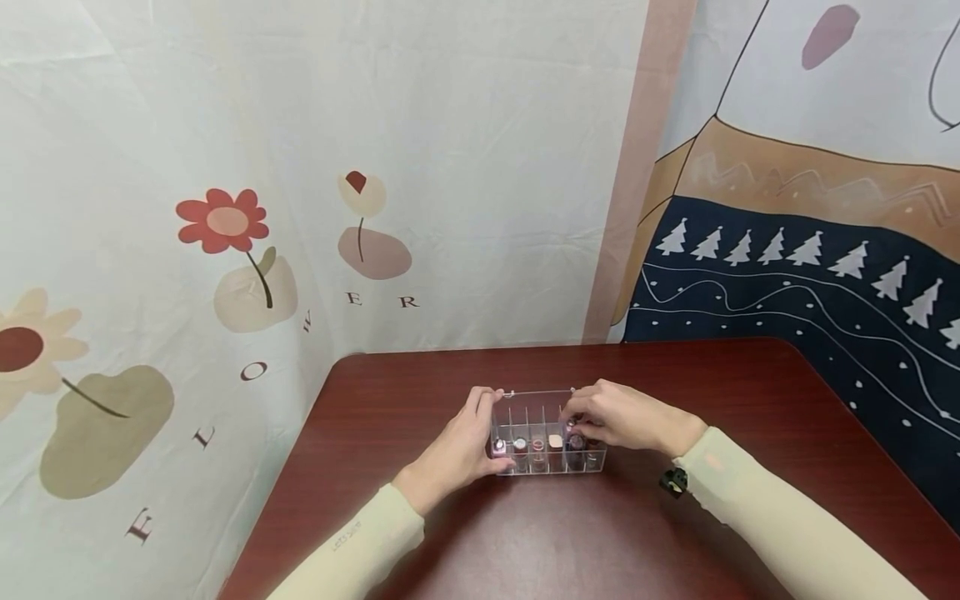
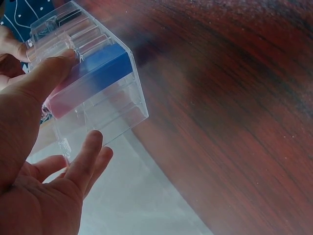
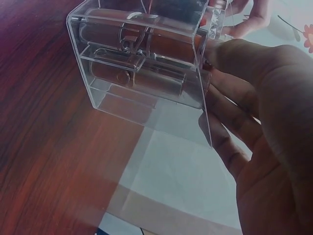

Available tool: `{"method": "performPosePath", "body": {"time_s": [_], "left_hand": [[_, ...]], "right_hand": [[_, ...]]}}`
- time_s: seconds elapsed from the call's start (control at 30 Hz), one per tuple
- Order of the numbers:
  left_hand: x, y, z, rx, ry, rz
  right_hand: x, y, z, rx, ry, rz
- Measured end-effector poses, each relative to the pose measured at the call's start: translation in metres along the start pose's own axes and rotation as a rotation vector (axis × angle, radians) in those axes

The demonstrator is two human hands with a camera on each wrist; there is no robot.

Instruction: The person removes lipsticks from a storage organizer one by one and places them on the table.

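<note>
A clear plastic cosmetics organizer with divided compartments stands on the table. Small lipstick-like tubes fill its front row. My left hand grips the organizer's left end, thumb at the front and fingers at the back top corner. Beside that thumb, a blue and pink block-shaped item shows through the clear side in the left wrist view. My right hand reaches over the right end and pinches the pinkish top of a small tube, mostly hidden by the fingers. Clear tubes lie behind the wall in the right wrist view.
The dark red wooden table has rounded far corners. A printed flower curtain hangs behind and to the left, and a navy tree-patterned cloth hangs at the right. A small black device sits at the right wrist.
</note>
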State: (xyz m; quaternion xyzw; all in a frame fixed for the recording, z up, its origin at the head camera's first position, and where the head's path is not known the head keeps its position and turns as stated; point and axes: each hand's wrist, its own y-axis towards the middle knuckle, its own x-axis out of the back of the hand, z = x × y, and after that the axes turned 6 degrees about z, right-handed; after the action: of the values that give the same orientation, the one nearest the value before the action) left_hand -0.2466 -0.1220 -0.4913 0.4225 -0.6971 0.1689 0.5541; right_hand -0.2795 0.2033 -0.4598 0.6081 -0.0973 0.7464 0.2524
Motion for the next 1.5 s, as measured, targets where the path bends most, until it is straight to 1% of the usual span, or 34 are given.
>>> {"method": "performPosePath", "body": {"time_s": [0.27,0.6,0.77,1.07,1.27,1.5], "left_hand": [[-0.001,0.000,-0.001,0.006,-0.007,0.004],[-0.002,0.000,-0.001,0.004,0.000,-0.001],[-0.002,-0.001,-0.001,0.009,-0.008,-0.001],[-0.002,-0.002,-0.001,0.011,-0.011,-0.002],[-0.001,-0.001,-0.002,0.012,-0.004,0.006],[0.000,-0.002,-0.003,0.020,0.003,0.010]], "right_hand": [[0.004,-0.001,0.002,-0.003,0.030,-0.010],[0.011,-0.006,0.001,0.030,0.031,-0.082],[0.015,-0.008,0.001,0.018,0.027,-0.099],[0.025,-0.009,0.004,0.004,0.068,-0.124],[0.031,-0.013,0.006,-0.025,0.111,-0.137],[0.036,-0.017,0.003,-0.014,0.085,-0.197]]}}
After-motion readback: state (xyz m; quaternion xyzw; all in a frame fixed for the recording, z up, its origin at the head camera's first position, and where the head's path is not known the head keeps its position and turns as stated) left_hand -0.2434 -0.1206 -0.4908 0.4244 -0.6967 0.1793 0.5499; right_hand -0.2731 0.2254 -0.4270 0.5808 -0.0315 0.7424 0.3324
